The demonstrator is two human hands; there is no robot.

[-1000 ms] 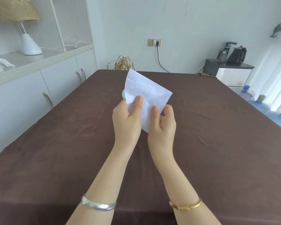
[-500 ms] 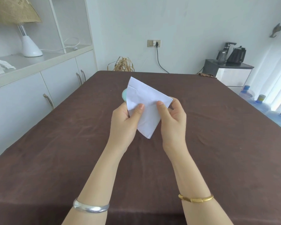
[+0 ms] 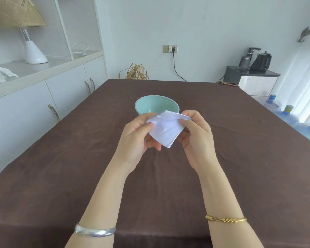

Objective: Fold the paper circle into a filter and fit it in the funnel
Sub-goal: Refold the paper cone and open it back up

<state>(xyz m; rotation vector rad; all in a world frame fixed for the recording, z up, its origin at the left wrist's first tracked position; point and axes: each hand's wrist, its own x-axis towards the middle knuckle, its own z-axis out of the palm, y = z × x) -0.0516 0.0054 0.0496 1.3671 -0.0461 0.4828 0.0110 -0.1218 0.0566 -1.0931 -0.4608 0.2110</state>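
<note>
Two hands hold one folded sheet above the table. The left hand [image 3: 136, 135] pinches the left edge of the folded paper [image 3: 164, 130] between thumb and fingers; the right hand [image 3: 197, 136] pinches its upper right corner in the same way. Both hands are closed on the paper and stand close together, with only the paper between them. The paper is white, folded into a layered wedge whose point hangs downward between the palms; several stacked edges show at the point. It is clear of the table surface.

Just behind the hands, partly hidden by the paper and fingers, stands one pale green funnel [image 3: 156, 104], its wide mouth upward; its lower part is out of sight. The paper is held in front of it and slightly above its rim, not inside it.

Each wrist bears one bangle: a silver bangle [image 3: 95, 231] on the left, a gold bangle [image 3: 225, 219] on the right.

The table [image 3: 61, 176] is covered with a dark brown cloth. To the left runs a white cabinet [image 3: 25, 108] with a shelf carrying one lamp [image 3: 32, 49]; printed letters on its shade are too small to read. On the far wall is one socket [image 3: 170, 49] with a plug in it. At right, a small stand [image 3: 252, 77] bears two dark kettles, and three water bottles [image 3: 290, 115] with coloured caps sit beside it on the floor.
</note>
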